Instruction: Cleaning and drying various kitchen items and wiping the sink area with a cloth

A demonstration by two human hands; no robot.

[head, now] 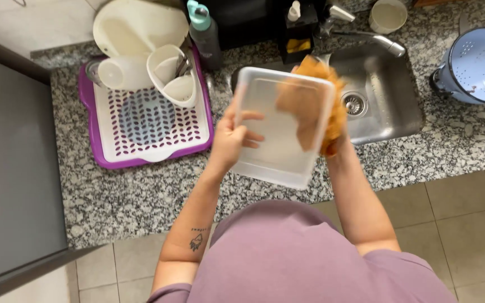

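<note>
Translucent rectangular plastic container (279, 126) is tilted above the speckled granite bench (141, 191), its left edge gripped by the left hand (232, 137), exposing its inside. Behind it, the right hand (332, 132) presses an orange cloth (310, 106) against it, near the steel sink (383, 95).

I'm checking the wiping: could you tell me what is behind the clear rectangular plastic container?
Behind the clear rectangular plastic container shows an orange cloth, pressed there by the right hand, which the cloth mostly covers. The left hand grips the near edge.
</note>
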